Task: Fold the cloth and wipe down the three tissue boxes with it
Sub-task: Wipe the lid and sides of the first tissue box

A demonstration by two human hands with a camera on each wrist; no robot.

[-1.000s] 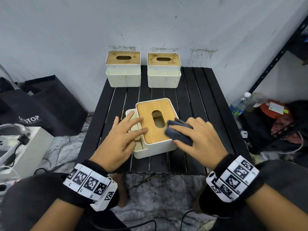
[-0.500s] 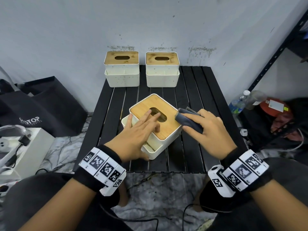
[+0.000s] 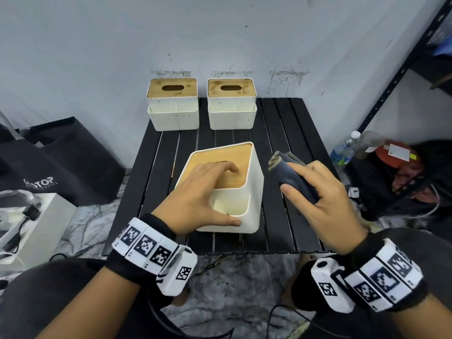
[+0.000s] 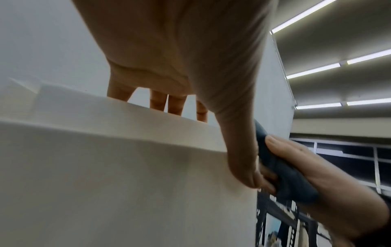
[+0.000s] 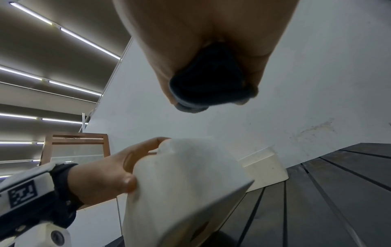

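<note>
Cloth (image 3: 292, 173) right of near tissue box (image 3: 254, 192)

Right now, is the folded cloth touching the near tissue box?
No, in the head view the cloth in the right hand is held apart from the tilted near box.

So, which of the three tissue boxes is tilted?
The nearest box, gripped by the left hand. The two boxes at the back stand flat by the wall.

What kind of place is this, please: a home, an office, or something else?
Probably a storage or workshop corner, not a home: a black slatted folding table against a stained wall, a metal shelving rack, and bags and bottles on the floor.
</note>
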